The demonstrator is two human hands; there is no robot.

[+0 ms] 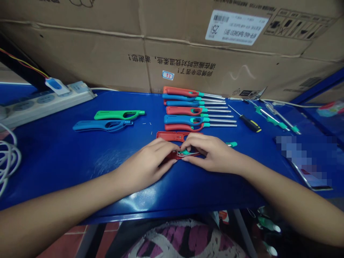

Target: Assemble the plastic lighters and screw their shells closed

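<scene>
A red lighter shell half (171, 156) lies on the table between my hands, a green part (185, 153) and a thin pale wire inside it. My left hand (150, 159) grips the shell's left end, with fingers and thumb bent round it. From the other side my right hand (208, 150) pinches at the green part and wire; its fingers partly cover them. Just behind, another red shell half (169, 136) lies with its hollow side up. A green tip on a metal tube (231, 144) shows past my right hand.
Several red and blue lighters (185, 110) lie in a row behind my hands. To the left are a green shell (116, 114) and a blue one (100, 125). A screwdriver (249, 123), green-ended tubes (274, 118), a phone (309, 165) and a power strip (45, 102) lie around.
</scene>
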